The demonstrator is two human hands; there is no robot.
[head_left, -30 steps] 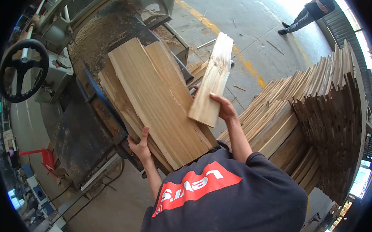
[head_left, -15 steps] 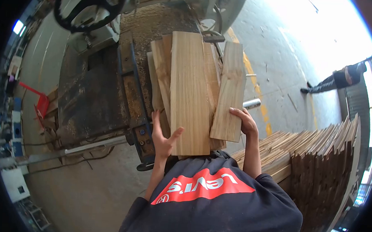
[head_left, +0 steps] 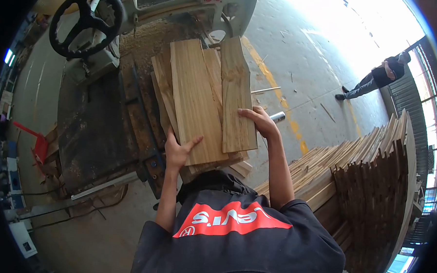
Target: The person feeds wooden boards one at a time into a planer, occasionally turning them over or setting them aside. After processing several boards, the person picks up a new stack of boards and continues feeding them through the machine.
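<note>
wood boards [head_left: 195,101] bunched between two hands, ends uneven

loose bundle sits mid-scene, just in front of the person's body, near end toward the dark shirt [head_left: 237,254]. wide board [head_left: 191,86] on top; narrow board [head_left: 236,98] along its right side, skewed a bit; more pieces show from under the left edge [head_left: 163,80]. can't tell whether the bundle rests on anything or is carried by the hands alone.

left hand [head_left: 178,152]: at the near left edge, thumb up on the wide board's face, other fingers mostly hidden along the side. right hand [head_left: 264,123]: grasping the narrow board by its right edge, thumb on top, fingers out of sight below.

step in hand, my read: hold and gather loose pieces into one bundle. next move calls for inward pressure from both sides, narrow board kept from sliding off, far ends watched since they splay.

around it: machine table [head_left: 97,131] left, black handwheel [head_left: 88,22] far left, sawdust [head_left: 139,43] beyond the boards, tall board stack [head_left: 367,192] near right, another person [head_left: 387,73] far right, well apart.
</note>
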